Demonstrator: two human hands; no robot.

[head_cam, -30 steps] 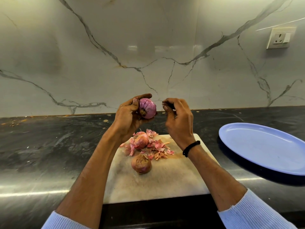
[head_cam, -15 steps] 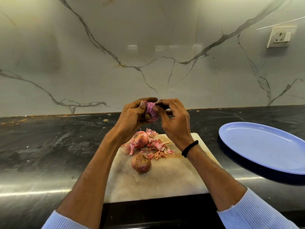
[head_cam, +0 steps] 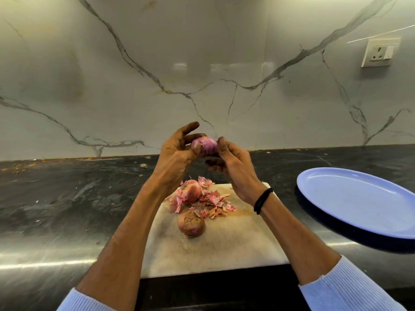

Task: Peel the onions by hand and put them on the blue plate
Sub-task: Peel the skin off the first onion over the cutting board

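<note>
A peeled purple onion (head_cam: 205,145) is held in the air above the far end of the white cutting board (head_cam: 224,250). My left hand (head_cam: 177,151) grips it from the left, thumb on its front. My right hand (head_cam: 231,162) holds it from the right, thumb against its side and fingers curled beneath. Two unpeeled onions lie on the board: one (head_cam: 190,194) among a heap of pink skins (head_cam: 213,203), the other (head_cam: 191,223) nearer to me. The blue plate (head_cam: 363,205) sits at the right with nothing on it.
The board lies on a dark stone counter (head_cam: 67,198) backed by a white marble wall. A wall socket (head_cam: 380,52) is at the upper right. The plate's near edge hangs over a dark rim, close to my right forearm.
My right hand, which was apart from the onion pinching a scrap a second ago, has closed in and now holds the onion together with my left hand. The onion has turned in the grip.
</note>
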